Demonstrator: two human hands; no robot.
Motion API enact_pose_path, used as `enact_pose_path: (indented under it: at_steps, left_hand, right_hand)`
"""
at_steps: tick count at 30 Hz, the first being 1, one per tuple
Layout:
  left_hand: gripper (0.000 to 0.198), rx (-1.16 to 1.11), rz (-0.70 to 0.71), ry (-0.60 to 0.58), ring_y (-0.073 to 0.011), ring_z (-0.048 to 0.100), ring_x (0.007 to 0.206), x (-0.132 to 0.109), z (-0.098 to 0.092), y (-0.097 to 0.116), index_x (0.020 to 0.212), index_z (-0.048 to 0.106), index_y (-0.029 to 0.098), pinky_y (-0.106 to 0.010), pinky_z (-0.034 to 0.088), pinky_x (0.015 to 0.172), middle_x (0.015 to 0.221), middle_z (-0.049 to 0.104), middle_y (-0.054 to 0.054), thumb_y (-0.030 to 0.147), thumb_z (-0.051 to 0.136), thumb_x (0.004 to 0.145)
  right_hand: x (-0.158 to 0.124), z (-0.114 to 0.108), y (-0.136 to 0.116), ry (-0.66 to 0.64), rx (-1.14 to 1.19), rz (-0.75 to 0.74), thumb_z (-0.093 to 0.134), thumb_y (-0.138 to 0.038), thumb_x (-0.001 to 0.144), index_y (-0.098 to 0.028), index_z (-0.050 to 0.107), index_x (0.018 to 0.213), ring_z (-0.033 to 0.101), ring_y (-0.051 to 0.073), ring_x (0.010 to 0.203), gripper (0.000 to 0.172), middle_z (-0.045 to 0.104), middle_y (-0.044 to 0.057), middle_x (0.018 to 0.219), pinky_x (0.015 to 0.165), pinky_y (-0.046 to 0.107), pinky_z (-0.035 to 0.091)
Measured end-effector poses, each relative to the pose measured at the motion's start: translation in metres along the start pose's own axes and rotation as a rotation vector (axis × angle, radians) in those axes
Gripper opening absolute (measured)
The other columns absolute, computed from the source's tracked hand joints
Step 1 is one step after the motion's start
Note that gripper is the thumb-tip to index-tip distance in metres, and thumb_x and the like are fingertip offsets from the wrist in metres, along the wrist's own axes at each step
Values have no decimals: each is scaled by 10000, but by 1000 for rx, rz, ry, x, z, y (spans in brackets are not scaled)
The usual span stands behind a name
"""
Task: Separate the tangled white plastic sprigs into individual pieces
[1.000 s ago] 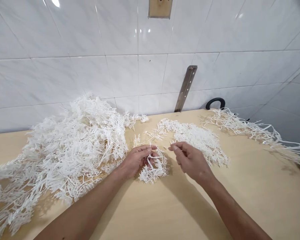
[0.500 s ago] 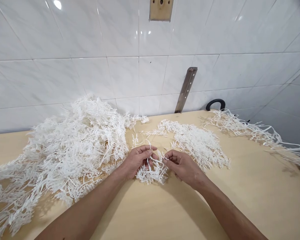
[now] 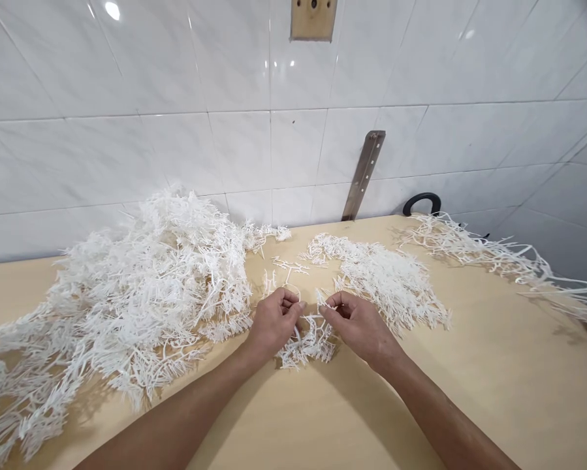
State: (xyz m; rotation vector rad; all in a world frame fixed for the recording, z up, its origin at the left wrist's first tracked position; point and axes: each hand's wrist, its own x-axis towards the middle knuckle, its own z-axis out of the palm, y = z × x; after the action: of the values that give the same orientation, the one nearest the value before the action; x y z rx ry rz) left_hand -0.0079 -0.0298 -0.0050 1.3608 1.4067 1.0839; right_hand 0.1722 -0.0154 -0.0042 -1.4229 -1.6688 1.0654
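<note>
A small white plastic branched sprig hangs between my two hands above the wooden table. My left hand is closed, pinching the sprig's stem from the left. From the right, my right hand is closed on the same sprig, fingertips pinched at its top. A big heap of the same white branched pieces lies left of my hands. A smaller flat pile of them lies just behind my right hand.
A strand of long thin white strips trails along the table's right edge. A black curved handle and a leaning metal bar stand at the tiled wall behind. A brass plate is fixed high on the wall.
My right hand came back left from the small pile and closed on the sprig. Both hands turned knuckles up and the sprig dropped a little lower between them.
</note>
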Motion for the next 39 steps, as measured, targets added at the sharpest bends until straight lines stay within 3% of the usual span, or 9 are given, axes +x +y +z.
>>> enact_pose_path:
  at_steps: [4, 7, 11, 15, 19, 25, 30, 36, 39]
  left_hand:
    - [112, 257, 347, 159, -158, 589, 715, -5, 1, -1, 801, 622, 173, -284, 482, 659, 775, 631, -41, 267, 593, 856]
    - [135, 401, 548, 178, -186, 563, 816, -8, 1, 0, 822, 657, 178, -323, 465, 753, 816, 614, -65, 205, 541, 886]
    - [181, 522, 670, 110, -202, 522, 820, -15, 2, 4, 932, 696, 180, -350, 441, 772, 815, 608, -78, 187, 517, 912]
    - [193, 580, 733, 134, -217, 499, 838, -19, 4, 9, 946, 712, 172, -366, 432, 774, 857, 606, -97, 198, 524, 911]
    - [214, 581, 686, 83, -214, 508, 812, -17, 4, 9, 923, 721, 178, -361, 419, 775, 821, 615, -88, 214, 510, 919]
    - [223, 454, 457, -41, -193, 560, 730, -16, 4, 5, 895, 724, 211, -303, 384, 681, 785, 668, -61, 276, 512, 921]
    - [275, 404, 331, -32, -159, 496, 579, -16, 4, 6, 695, 695, 210, -268, 310, 567, 620, 613, -25, 305, 528, 891]
    - [231, 168, 114, -62, -165, 560, 591, -13, 4, 11, 844, 742, 196, -249, 370, 546, 672, 675, -22, 364, 584, 841]
    - [233, 77, 37, -27, -163, 575, 607, -10, 4, 9, 789, 727, 164, -243, 395, 557, 672, 671, -19, 361, 604, 815]
  right_hand:
    - [-1, 3, -1, 18, 12, -2, 627, -397, 803, -193, 617, 751, 491, 132, 546, 210, 570, -17, 613, 503, 249, 354]
    - [-3, 6, -2, 36, 5, -7, 629, -407, 802, -194, 618, 764, 502, 141, 557, 217, 585, -8, 627, 509, 254, 358]
    - [-4, 9, -1, 39, 9, -15, 605, -431, 820, -200, 624, 778, 521, 152, 569, 236, 603, 2, 646, 511, 257, 366]
    - [-3, 10, 1, 70, -3, -24, 600, -442, 819, -208, 627, 770, 532, 163, 568, 240, 612, 5, 641, 504, 261, 369]
    - [-3, 11, 1, 80, 4, -33, 608, -438, 820, -212, 621, 762, 526, 161, 563, 233, 607, 2, 633, 505, 263, 371]
    - [-3, 12, 1, 43, 92, -22, 618, -476, 833, -199, 643, 780, 533, 154, 580, 284, 622, 10, 663, 523, 260, 396]
    - [-5, 10, -4, -76, 101, -53, 575, -476, 868, -190, 693, 838, 577, 170, 639, 311, 673, 29, 731, 538, 260, 415]
    - [-9, 7, -11, -161, 108, -112, 521, -373, 900, -223, 732, 1045, 638, 189, 774, 297, 724, 33, 885, 633, 272, 477]
    - [-9, 7, -13, -163, 86, -121, 531, -360, 885, -225, 720, 1114, 653, 208, 850, 326, 725, 55, 979, 683, 293, 505]
